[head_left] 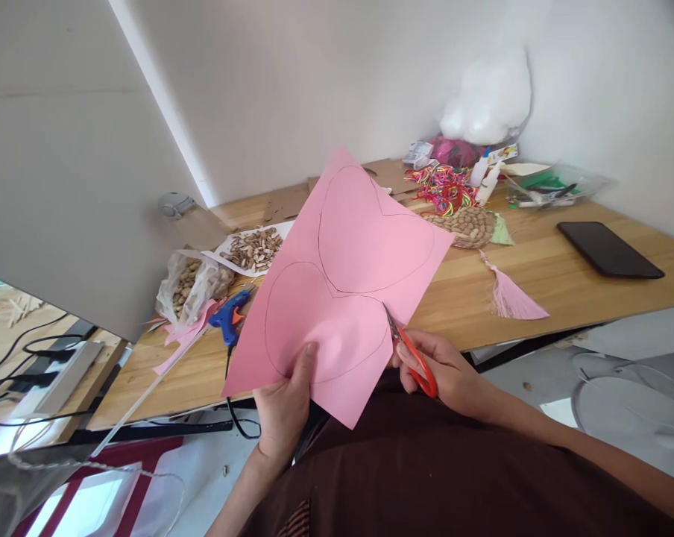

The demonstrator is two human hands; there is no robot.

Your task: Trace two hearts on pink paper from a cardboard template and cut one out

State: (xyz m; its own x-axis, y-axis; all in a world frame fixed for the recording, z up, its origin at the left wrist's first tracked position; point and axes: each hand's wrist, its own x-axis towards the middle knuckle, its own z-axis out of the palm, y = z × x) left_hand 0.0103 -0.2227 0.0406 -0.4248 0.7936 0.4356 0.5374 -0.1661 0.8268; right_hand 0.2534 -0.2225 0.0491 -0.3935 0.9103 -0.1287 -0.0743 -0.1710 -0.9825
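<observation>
Gripping the red-handled scissors (pixel 419 365), the right hand (pixel 446 373) is closed around the handles, with fingers wrapped at the loops. From this grip, the blades point forward and to the left, over the right-hand edge of the pink sheet (pixel 373 246). Their tips are just beside the drawn outline of the nearer heart (pixel 320 321), at its right lobe. Whether the blades are slightly parted, I cannot tell for certain.

The sheet lies to the left of the right grip and also ahead of it. Its long axis goes from near left to far right, so the scissors lean across this axis and not along it. The right hand is the closer one to that lobe; the left hand (pixel 286 406) is closer to the heart's lower point. The farther heart (pixel 376 231) lies ahead of the scissor tips.

The left hand pinches the near edge of the sheet, the thumb flat on the top face; its fingers behind the paper are hidden. The sheet is held up above the wooden table (pixel 538 276). Ahead and left of the left grip is the blue glue gun (pixel 228 317); ahead and right of the right grip is the pink tassel (pixel 513 294).
</observation>
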